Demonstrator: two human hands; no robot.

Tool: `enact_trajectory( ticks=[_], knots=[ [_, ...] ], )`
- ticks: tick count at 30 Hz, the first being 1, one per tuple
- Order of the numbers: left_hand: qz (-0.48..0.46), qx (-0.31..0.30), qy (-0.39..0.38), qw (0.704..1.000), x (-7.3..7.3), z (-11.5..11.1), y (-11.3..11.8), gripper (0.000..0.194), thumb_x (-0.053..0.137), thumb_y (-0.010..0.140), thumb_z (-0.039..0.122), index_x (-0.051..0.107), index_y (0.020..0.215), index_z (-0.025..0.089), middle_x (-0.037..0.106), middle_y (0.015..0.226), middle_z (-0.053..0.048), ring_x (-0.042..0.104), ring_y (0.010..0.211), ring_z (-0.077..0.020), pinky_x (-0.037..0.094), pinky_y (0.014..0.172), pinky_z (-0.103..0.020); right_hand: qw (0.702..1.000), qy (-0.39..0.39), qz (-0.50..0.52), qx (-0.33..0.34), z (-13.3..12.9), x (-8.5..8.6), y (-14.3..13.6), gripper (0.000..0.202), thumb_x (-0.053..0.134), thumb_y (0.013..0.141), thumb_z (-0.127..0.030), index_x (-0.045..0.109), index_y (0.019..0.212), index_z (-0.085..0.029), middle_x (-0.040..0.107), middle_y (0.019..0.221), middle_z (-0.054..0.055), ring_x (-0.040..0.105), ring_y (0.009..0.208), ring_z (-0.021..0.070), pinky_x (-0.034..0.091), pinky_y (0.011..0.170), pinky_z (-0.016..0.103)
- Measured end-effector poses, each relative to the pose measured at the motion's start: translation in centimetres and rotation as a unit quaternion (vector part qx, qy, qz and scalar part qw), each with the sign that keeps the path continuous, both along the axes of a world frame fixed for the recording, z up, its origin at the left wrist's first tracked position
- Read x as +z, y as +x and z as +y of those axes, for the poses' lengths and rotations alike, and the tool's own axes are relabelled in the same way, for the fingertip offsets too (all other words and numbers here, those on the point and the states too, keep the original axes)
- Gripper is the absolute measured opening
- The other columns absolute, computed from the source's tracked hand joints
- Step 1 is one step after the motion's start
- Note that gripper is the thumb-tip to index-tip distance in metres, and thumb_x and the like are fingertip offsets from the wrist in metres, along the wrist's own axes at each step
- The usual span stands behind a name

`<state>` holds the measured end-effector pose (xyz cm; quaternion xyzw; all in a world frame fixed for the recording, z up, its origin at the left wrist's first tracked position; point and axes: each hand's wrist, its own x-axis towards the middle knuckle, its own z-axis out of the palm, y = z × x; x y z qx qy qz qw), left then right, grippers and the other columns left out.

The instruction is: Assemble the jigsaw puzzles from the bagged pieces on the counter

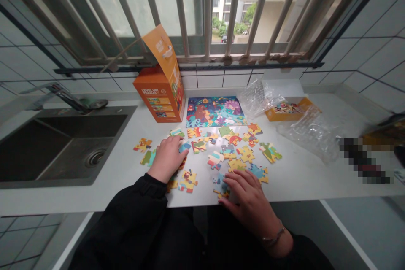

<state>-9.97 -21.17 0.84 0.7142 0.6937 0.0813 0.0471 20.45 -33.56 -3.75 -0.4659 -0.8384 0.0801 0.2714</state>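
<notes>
Loose jigsaw pieces in yellow, green, red and blue lie scattered over the white counter between and beyond my hands. My left hand (pixel 167 158) rests palm down over several pieces at the left of the spread, its thumb apart from the fingers; what lies under the palm is hidden. Close to the counter's front edge, my right hand (pixel 247 192) is loosely bent with thumb and fingers apart, by a blue piece (pixel 219 180). A yellow piece with a figure on it (pixel 187 180) lies between the hands. Behind the pieces is a dark blue picture sheet (pixel 217 112) with colourful animals.
An orange puzzle box (pixel 160 97) stands with its lid raised at the back left. A sink (pixel 95 139) is on the left. Crumpled clear plastic (pixel 311 135) and an open yellow box (pixel 284 112) with pieces lie at the right. A barred window rises behind.
</notes>
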Motion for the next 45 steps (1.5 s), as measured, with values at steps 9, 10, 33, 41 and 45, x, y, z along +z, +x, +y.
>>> enact_trajectory(
  ticks=[9,10,33,41,45],
  knots=[
    [-0.009,-0.036,0.031,0.999,0.7,-0.1,-0.3,0.041,0.055,0.09,0.007,0.072,0.126,0.016,0.073,0.135,-0.015,0.065,0.129,-0.0333,0.048,0.117,-0.051,0.998,-0.016,-0.012,0.052,-0.3,0.1,1.8,0.036,0.079,0.096,-0.028,0.068,0.13,-0.03,0.074,0.141,0.008,0.068,0.132,0.0312,0.049,0.119,0.059],
    [-0.014,-0.058,0.035,0.998,0.7,-0.6,0.5,0.04,0.055,0.092,0.008,0.072,0.127,0.016,0.073,0.135,-0.015,0.064,0.13,-0.0328,0.048,0.118,-0.051,0.998,-0.022,-0.013,0.057,-0.2,0.2,1.9,0.037,0.08,0.095,-0.027,0.068,0.13,-0.029,0.074,0.141,0.007,0.068,0.131,0.0311,0.05,0.118,0.059],
    [-0.115,-0.29,0.134,0.941,-4.1,-13.9,6.2,0.043,0.052,0.107,0.015,0.062,0.149,0.019,0.068,0.149,-0.016,0.068,0.132,-0.0309,0.064,0.109,-0.052,0.996,-0.041,0.012,0.073,1.9,0.2,2.7,0.045,0.071,0.089,-0.01,0.074,0.127,-0.033,0.064,0.145,0.011,0.063,0.136,0.0308,0.049,0.121,0.064],
    [-0.126,-0.281,0.179,0.934,-4.9,-13.7,6.0,0.046,0.057,0.103,0.012,0.064,0.148,0.019,0.075,0.128,-0.014,0.072,0.119,-0.0292,0.065,0.104,-0.047,0.995,-0.022,0.005,0.097,1.9,0.4,3.3,0.049,0.073,0.083,-0.008,0.077,0.124,-0.035,0.065,0.145,0.009,0.065,0.131,0.0303,0.051,0.119,0.062],
    [-0.14,-0.271,0.206,0.93,-5.0,-13.9,6.2,0.036,0.06,0.103,0.012,0.068,0.138,0.021,0.077,0.125,-0.012,0.074,0.116,-0.0273,0.065,0.104,-0.045,0.995,-0.014,-0.001,0.097,1.8,0.5,3.4,0.048,0.074,0.083,-0.01,0.079,0.123,-0.036,0.067,0.143,0.009,0.065,0.13,0.031,0.052,0.117,0.062]
  ],
)
